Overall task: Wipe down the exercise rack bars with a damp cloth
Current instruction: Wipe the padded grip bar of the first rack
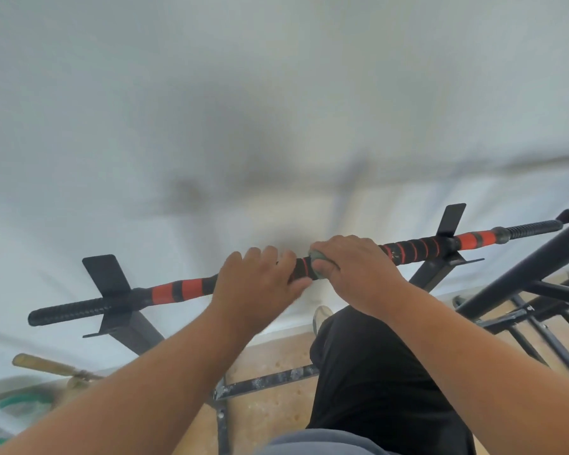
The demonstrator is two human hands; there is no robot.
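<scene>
White wall (276, 93) fills the upper half of the view, smeared by motion blur, with soft grey shadows across it whose sources cannot be made out. Across the middle runs a black bar (418, 249) banded in red-orange, lying tilted from lower left to upper right on the two forked rests of a dark metal rack (513, 280); its bare threaded ends jut past each rest. The left hand (253, 284) curls over the bar near its centre, fingers wrapped across the top and thumb below, hiding that stretch of the grip tape. Just beside it, the right hand (355, 267) closes round the bar with a grey-green cloth (319, 262) bunched under its fingers; only a small fold of the cloth shows between thumb and forefinger, the rest being covered by the hand. Whether the cloth is damp cannot be told. Below, a leg in black trousers (375, 372) and the toe of a shoe (322, 315) stand on a tan speckled floor (276, 353), crossed by the rack's scuffed base struts. At lower left, a wooden handle (43, 364) and green hose-like coils (23, 402) are too blurred to identify and partly cut off by the frame edge.
</scene>
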